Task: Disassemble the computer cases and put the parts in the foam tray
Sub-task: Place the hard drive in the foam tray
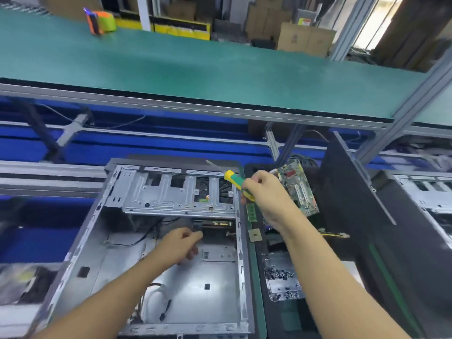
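An open grey computer case [102,241] lies on its side in front of me, its motherboard bay bare and a drive cage [176,192] at the far end. My left hand [181,243] is inside the case below the cage, fingers curled and pinching something small that I cannot make out. My right hand [264,192] grips a yellow-green screwdriver [234,179] above the case's right wall. To the right lies the black foam tray [276,314] with a motherboard [298,189], a RAM stick [250,211], a CPU chip [255,234] and a heap of screws [281,275].
A black side panel [367,216] leans at the right, with another open case [430,194] beyond it. Loose cables [156,299] lie on the case floor. A green-topped shelf [195,69] runs above, carrying an orange and green object [100,22]. Cardboard boxes [305,37] stand behind.
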`<state>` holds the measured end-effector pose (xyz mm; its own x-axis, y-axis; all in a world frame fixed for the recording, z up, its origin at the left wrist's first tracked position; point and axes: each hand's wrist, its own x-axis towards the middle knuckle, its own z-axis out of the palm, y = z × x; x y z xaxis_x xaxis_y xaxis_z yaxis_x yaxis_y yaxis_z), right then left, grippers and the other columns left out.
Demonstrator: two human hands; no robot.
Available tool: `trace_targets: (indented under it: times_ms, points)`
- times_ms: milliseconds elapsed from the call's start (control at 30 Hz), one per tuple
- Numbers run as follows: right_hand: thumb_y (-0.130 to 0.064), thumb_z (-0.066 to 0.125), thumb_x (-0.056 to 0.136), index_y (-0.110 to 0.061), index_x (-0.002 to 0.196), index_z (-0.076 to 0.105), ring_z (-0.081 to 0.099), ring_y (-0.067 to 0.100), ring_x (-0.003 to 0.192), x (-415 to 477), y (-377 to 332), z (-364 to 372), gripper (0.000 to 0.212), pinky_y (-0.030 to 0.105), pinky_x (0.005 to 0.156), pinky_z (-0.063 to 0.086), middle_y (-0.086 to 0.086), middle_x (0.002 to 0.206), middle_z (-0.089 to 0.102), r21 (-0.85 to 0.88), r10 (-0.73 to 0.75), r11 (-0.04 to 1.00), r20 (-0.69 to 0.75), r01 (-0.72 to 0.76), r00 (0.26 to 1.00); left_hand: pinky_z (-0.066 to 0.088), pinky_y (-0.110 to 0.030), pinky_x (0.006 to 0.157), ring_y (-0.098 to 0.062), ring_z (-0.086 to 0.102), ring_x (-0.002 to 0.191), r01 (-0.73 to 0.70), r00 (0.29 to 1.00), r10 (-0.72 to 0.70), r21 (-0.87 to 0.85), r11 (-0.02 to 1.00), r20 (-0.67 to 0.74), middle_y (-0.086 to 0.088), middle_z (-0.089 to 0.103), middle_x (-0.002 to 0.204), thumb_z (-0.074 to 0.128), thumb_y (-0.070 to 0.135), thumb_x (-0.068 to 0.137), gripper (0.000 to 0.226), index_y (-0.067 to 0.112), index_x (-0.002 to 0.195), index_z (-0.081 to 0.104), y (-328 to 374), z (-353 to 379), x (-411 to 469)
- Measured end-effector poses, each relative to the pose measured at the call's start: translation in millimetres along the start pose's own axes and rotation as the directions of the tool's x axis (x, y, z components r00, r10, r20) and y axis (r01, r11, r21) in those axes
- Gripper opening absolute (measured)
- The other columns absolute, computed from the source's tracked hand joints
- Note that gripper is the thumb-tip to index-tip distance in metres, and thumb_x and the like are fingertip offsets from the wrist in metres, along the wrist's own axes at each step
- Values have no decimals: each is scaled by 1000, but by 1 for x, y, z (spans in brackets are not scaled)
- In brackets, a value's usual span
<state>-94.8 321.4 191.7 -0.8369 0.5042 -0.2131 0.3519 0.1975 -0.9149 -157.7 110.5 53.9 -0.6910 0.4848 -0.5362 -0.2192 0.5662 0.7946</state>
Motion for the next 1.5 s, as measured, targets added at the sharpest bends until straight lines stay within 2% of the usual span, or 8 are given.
trace_targets:
  times_ms: [167,333,500,667,900,1133,1300,1500]
  points:
    - [1,47,95,-11,109,53,57,16,62,-11,34,33,20,24,54,51,10,89,60,250,89,964,10,-88,996,51,-54,98,-30,72,99,100,995,-86,-703,704,55,-13,73,110,74,27,89,55,21,131,38,-3,3,15]
    - [4,48,91,-19,108,61,60,15,59,-20,50,49,32,28,58,49,11,81,62,306,164,934,86,-183,983,59,-33,73,-23,72,82,5,1000,-28,-832,555,-12,-23,69,99,59,-3,94,17,-5,110,53,16,8,22]
    - [1,47,88,-13,103,56,58,17,50,-26,57,56,23,25,55,44,1,59,59,316,262,911,57,-266,963,58,-29,70,-30,68,97,3,1000,8,-806,592,10,-26,69,108,52,-8,94,24,-18,115,58,24,9,18]
    - [3,45,86,-12,91,46,54,15,45,-31,63,53,16,35,59,47,-2,51,54,388,252,889,26,-242,967,52,-35,58,-27,64,67,92,996,-57,-713,695,73,-21,64,82,46,-12,85,17,1,93,53,22,12,2]
    - [-2,48,89,-13,88,45,51,16,49,-36,69,52,12,36,58,49,-2,54,53,353,221,907,67,-231,973,60,-50,73,-31,67,72,227,964,-123,-485,845,236,-18,68,83,58,2,86,13,8,98,61,11,-12,-33]
    - [-33,68,85,-18,92,51,53,11,52,-63,54,59,24,24,49,45,-4,67,57,-83,13,996,267,9,964,60,-35,61,-28,74,76,329,928,-256,-277,903,269,-18,74,90,58,8,88,22,-1,108,63,25,-52,-55]
    - [-78,74,54,-40,86,41,54,1,72,-89,32,72,60,29,58,42,-16,89,58,-396,-87,873,446,284,891,59,-32,51,-27,74,66,369,923,-294,-358,858,249,-22,74,87,55,8,88,19,-5,93,67,45,-66,-66]
    - [-56,71,68,-36,92,33,60,21,79,-98,13,58,49,37,65,45,-12,90,56,-628,-316,672,236,392,919,58,-36,47,-30,73,62,310,947,-231,-449,838,223,-25,72,83,53,8,89,13,-2,92,61,89,-59,-69]
